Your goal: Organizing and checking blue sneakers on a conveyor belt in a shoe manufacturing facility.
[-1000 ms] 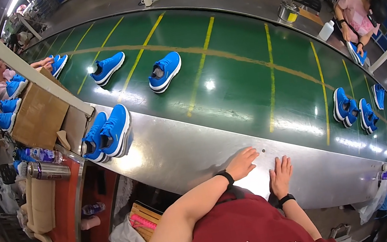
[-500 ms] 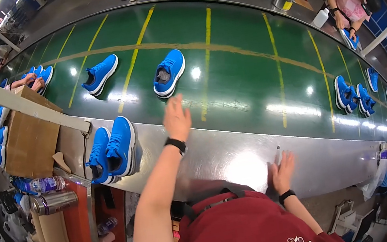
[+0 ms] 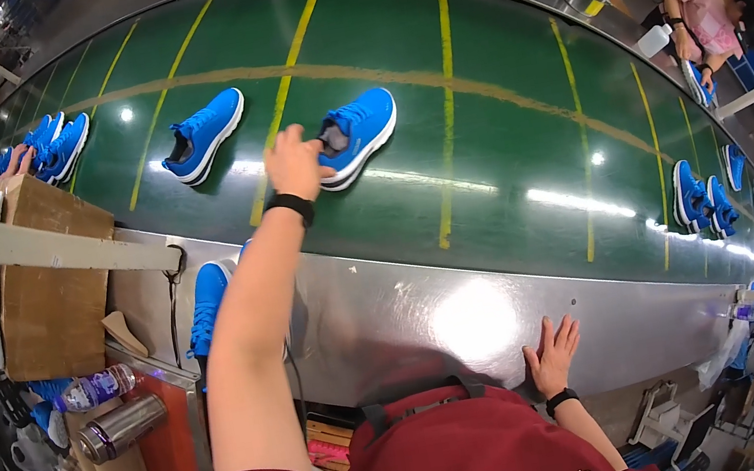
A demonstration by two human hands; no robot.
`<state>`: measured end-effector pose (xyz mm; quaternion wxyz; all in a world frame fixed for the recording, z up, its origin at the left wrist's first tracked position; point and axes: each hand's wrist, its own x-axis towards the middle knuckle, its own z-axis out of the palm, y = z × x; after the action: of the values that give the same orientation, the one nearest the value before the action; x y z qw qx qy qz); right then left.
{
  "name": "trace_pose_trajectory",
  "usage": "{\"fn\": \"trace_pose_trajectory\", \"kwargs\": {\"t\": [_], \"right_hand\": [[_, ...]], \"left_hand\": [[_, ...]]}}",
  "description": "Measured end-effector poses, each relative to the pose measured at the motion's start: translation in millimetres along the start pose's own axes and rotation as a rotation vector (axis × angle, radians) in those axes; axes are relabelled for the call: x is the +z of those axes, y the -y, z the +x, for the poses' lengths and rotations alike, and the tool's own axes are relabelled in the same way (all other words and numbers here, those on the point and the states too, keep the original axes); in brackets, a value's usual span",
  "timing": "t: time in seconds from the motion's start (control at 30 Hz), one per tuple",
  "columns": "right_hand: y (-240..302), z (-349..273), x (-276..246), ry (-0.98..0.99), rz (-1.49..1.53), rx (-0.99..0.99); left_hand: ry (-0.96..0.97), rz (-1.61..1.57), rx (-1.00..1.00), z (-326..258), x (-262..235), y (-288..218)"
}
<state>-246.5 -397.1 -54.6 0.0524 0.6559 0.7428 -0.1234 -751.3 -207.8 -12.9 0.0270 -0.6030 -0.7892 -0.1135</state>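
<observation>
My left hand [image 3: 293, 166] reaches over the green conveyor belt [image 3: 518, 129] to the heel of a blue sneaker [image 3: 360, 130] with a white sole. Its fingers and thumb are apart at the heel edge; whether they press on the shoe is hard to see. Left of it on the belt lies another blue sneaker [image 3: 208, 136]. My right hand [image 3: 554, 355] rests with spread fingers on the metal ledge [image 3: 391, 322], holding nothing. A blue sneaker [image 3: 208, 307] stands on the ledge behind my left forearm, which hides most of a second one.
A cardboard box [image 3: 53, 277] and a slanted pale bar [image 3: 33, 245] stand at the left. Below them are a steel flask [image 3: 122, 429] and a plastic bottle [image 3: 96, 388]. More sneakers [image 3: 689, 196] lie on the belt at right. Across the belt, a person in pink [image 3: 706, 11] handles a shoe.
My left hand has moved forward and left, from below the sneaker to its heel. My right hand has settled onto the ledge. The view has shifted slightly.
</observation>
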Motion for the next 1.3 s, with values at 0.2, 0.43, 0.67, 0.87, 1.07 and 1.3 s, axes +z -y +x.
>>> {"fn": "trace_pose_trajectory", "kwargs": {"t": [0.2,0.43,0.67,0.87,1.07,1.3], "right_hand": [[-2.5,0.5,7.7,0.004,-0.007,0.011],[-1.4,-0.8,7.7,0.018,-0.025,-0.001],[0.5,-1.2,9.4,0.012,-0.034,-0.002],[2.0,3.3,14.2,-0.045,-0.031,-0.049],[-4.1,-2.1,18.2,-0.107,-0.012,-0.069],[19.0,24.3,-24.2,0.027,0.806,-0.258]], "left_hand": [[0.002,0.223,-0.079,0.6,-19.3,135.2],[0.353,0.345,-0.180,7.7,-18.9,181.0],[0.303,0.085,-0.223,17.9,-33.0,120.1],[0.332,-0.257,-0.152,-21.7,-63.4,40.9],[0.397,-0.271,0.080,-157.2,-68.4,-94.9],[0.492,-0.362,0.245,-276.5,-53.5,-175.7]]}}
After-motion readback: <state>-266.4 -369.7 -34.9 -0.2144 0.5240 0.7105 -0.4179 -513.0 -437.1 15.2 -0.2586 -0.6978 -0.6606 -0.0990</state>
